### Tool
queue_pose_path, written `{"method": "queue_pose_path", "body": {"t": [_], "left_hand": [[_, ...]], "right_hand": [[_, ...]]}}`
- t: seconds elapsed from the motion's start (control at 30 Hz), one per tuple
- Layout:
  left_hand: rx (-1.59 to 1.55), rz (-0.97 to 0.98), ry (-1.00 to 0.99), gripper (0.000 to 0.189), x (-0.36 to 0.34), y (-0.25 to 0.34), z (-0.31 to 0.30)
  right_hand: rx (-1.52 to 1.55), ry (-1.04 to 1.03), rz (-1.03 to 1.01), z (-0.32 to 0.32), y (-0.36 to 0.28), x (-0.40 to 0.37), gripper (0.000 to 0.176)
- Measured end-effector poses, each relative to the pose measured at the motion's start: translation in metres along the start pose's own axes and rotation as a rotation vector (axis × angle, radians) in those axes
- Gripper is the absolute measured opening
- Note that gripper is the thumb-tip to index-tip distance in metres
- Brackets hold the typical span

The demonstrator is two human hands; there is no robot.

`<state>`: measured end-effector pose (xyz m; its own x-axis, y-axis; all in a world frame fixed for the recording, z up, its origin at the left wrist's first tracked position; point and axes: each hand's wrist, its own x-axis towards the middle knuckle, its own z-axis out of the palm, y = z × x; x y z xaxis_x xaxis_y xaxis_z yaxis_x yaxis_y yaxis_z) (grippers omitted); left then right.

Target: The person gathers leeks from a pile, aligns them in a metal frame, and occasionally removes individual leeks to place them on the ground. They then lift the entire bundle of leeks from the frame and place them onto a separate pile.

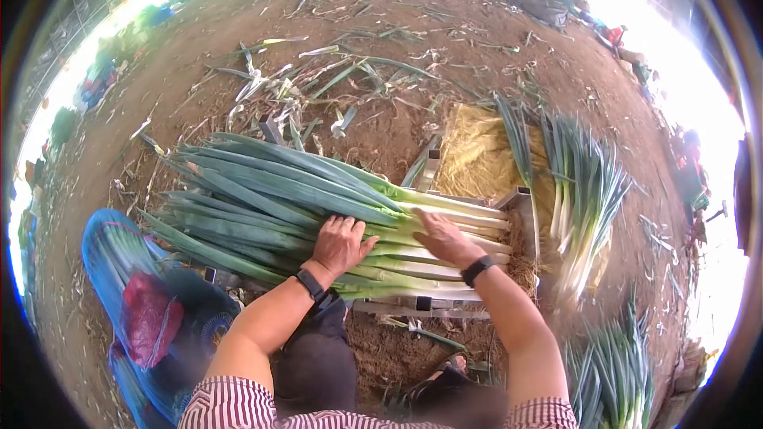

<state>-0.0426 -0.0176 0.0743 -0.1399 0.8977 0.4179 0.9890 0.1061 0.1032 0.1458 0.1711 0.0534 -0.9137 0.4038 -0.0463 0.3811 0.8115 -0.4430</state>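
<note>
A wide bundle of large green onions (262, 191) lies across a low metal rack (469, 311) in front of me. Their dark green leaves point left, and their white stalks and roots (523, 258) point right. My left hand (342, 243) rests palm down on the leaves near the middle of the bundle, thumb apart from the fingers. Close beside it, my right hand (447, 238) lies on the pale stalks, fingers stretched out and thumb spread. Neither hand is wrapped round any stalk. Each wrist wears a dark band.
More green onions (584, 183) lie right of the rack by a yellow sheet (477, 155), with another pile (616, 373) at lower right. A blue net sack (107, 270) with a red bag (151, 318) sits left. Loose leaves (274, 91) litter the soil. A person (690, 175) is at far right.
</note>
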Motion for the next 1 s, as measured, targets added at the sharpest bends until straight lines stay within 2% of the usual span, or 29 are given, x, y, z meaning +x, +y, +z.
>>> {"method": "queue_pose_path", "body": {"t": [0.07, 0.17, 0.37, 0.47, 0.57, 0.6, 0.67, 0.77, 0.83, 0.9, 1.0], "left_hand": [[0.006, -0.001, 0.0, 0.036, 0.0, 0.0, -0.001], [0.022, -0.007, -0.007, 0.036, -0.001, 0.001, -0.002], [0.029, 0.013, 0.064, 0.037, -0.005, 0.002, 0.002], [0.031, 0.027, 0.088, 0.037, -0.004, 0.002, 0.002], [0.015, 0.015, 0.065, 0.037, -0.003, 0.001, 0.002], [0.01, 0.004, 0.038, 0.037, -0.004, 0.002, 0.0], [0.008, -0.003, 0.022, 0.037, -0.004, 0.002, -0.001], [0.018, 0.015, 0.078, 0.038, -0.004, 0.0, 0.004], [0.024, 0.04, 0.129, 0.038, -0.005, -0.002, 0.007], [0.01, 0.005, 0.046, 0.038, -0.006, 0.0, 0.005], [0.006, -0.005, 0.02, 0.038, -0.004, 0.002, 0.001]], "right_hand": [[0.011, 0.033, 0.016, 0.005, -0.037, 0.018, 0.057], [-0.011, 0.127, 0.072, 0.026, -0.05, 0.035, 0.056], [0.049, 0.175, -0.127, 0.017, -0.04, 0.026, 0.05], [0.121, 0.082, -0.113, 0.014, -0.035, 0.03, 0.047], [0.211, -0.058, 0.009, 0.014, -0.024, 0.048, 0.052], [0.276, -0.165, 0.012, 0.0, -0.025, 0.051, 0.053], [0.269, -0.178, 0.055, -0.011, -0.023, 0.055, 0.053], [0.338, -0.028, 0.096, -0.024, -0.04, 0.045, 0.049], [0.337, 0.077, 0.005, -0.014, -0.039, 0.042, 0.047], [0.361, 0.227, -0.151, 0.01, -0.028, 0.04, 0.045], [0.346, 0.299, -0.108, 0.023, -0.024, 0.046, 0.043]]}}
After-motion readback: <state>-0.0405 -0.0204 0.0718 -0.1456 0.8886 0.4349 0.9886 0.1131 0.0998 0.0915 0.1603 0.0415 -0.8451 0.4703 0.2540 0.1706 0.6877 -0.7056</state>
